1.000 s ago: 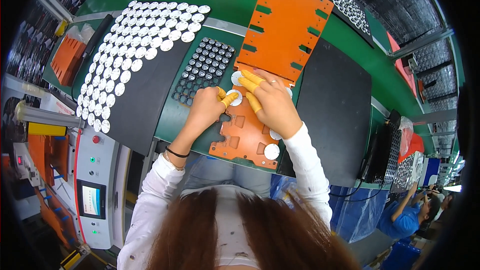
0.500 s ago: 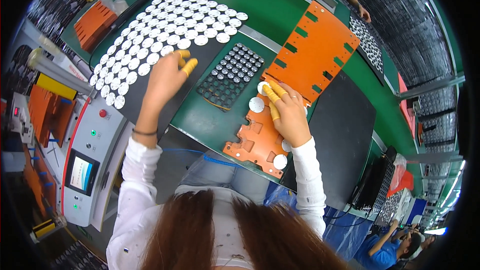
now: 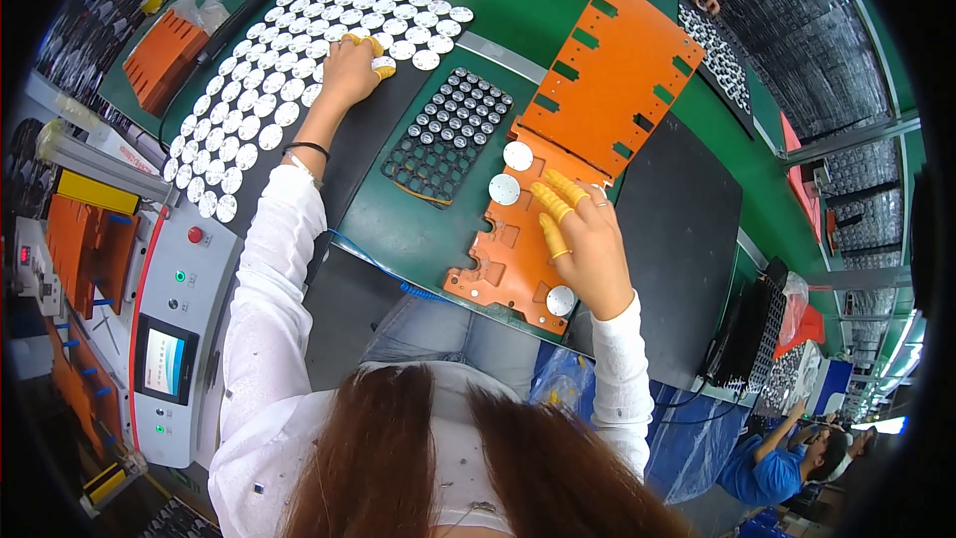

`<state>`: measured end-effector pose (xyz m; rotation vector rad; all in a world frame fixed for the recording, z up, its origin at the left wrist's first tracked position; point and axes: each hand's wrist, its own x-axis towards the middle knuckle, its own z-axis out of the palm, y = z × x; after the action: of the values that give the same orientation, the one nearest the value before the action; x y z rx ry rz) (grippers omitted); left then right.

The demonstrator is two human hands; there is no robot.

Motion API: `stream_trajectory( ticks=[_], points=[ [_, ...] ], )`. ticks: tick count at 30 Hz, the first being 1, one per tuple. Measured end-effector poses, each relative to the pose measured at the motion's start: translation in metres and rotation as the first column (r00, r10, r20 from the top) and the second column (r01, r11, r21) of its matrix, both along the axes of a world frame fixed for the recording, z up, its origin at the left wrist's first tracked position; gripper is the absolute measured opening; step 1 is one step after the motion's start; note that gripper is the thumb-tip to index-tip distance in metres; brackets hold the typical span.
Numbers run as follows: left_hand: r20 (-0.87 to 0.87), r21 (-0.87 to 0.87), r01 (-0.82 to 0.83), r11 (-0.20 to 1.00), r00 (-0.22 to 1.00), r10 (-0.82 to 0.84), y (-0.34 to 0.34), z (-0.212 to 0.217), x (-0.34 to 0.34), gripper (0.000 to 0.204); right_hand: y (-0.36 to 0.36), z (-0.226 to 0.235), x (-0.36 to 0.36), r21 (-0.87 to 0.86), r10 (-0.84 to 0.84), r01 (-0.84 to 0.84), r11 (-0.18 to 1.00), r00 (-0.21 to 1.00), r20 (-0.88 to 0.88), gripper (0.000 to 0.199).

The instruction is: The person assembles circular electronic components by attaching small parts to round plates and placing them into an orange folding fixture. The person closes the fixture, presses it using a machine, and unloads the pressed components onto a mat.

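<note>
I see left hand pinching a white disc left of the black tray, right hand open, flat on the orange plate.

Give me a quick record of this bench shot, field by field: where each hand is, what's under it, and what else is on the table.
left hand: reaching out, yellow-capped fingers on the white discs laid in rows on a dark mat
right hand: resting on the lower orange plate, fingers beside two discs already seated there
black grid tray: between the hands, cells holding small round parts
upper orange plate: slotted, lying past the lower one
table: green top
control panel: left edge, small screen and buttons
</note>
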<state>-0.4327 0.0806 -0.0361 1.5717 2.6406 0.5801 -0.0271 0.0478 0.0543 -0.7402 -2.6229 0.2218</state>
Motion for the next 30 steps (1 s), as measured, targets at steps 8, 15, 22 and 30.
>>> stream_trajectory(
  ticks=[8, 15, 22, 30],
  points=[
    [-0.006, 0.258, 0.162, 0.952, 0.986, -0.166, -0.020, 0.005, 0.010, 0.034, 0.000, -0.032, -0.019, 0.161, 0.007, -0.038, 0.986, 0.982, 0.190, 0.041],
    [0.326, 0.339, 0.191, 0.921, 0.895, -0.305, -0.094, 0.060, 0.041, 0.039, 0.013, -0.012, -0.036, 0.154, 0.062, -0.099, 0.983, 0.972, 0.227, 0.035],
    [0.803, 0.503, -0.135, 0.854, 0.437, -0.404, -0.172, 0.073, 0.078, 0.035, 0.037, -0.013, -0.116, 0.084, 0.191, -0.190, 0.978, 0.981, -0.011, 0.022],
    [0.883, 0.470, -0.313, 0.826, 0.173, -0.437, -0.207, 0.061, 0.114, 0.034, 0.058, -0.045, -0.143, 0.092, 0.120, -0.131, 0.987, 0.986, 0.114, 0.021]
  ],
)
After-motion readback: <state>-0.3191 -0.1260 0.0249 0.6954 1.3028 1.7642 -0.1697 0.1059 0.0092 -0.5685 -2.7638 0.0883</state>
